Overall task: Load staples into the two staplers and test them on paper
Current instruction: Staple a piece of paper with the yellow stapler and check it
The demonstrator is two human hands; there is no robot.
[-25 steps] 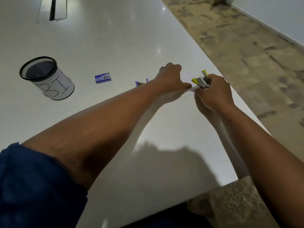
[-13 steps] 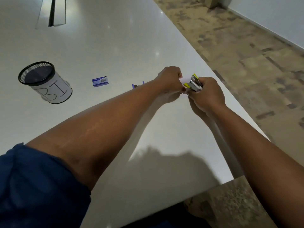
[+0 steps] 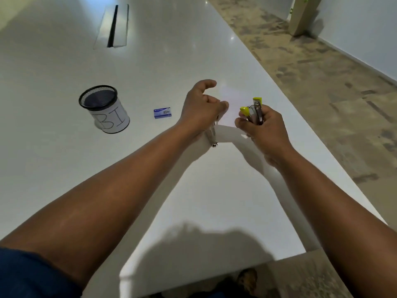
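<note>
Yellow stapler (image 3: 253,111): in my right hand (image 3: 263,131), fingers wrapped tight around it, yellow tips poking up above the fist, held above the tabletop (image 3: 193,50).
Second stapler: metal one (image 3: 212,134) under my left hand (image 3: 200,108), only its silver tail end shows near the wrist. Fingers look curled on it, thumb lifted free; exact grip hidden.
Paper (image 3: 231,100): white sheet between both hands, far part flat on the tabletop, near edge lifted toward me.
Staple box (image 3: 162,113): small blue box left of my left hand, well apart from it, looks shut.
Step, my guess: test stapling on the sheet.
Risk 1: white paper on white tabletop, edges hard to read, so a staple could miss the sheet.
Risk 2: both hands occupied, nothing pins the paper; it could slide or crumple when I press.
Risk 3: work sits near the right table edge, a dropped stapler could go to the floor.
Writing: mesh cup (image 3: 104,111) has a white wrap hand-lettered "BI". Box print too small to read.
</note>
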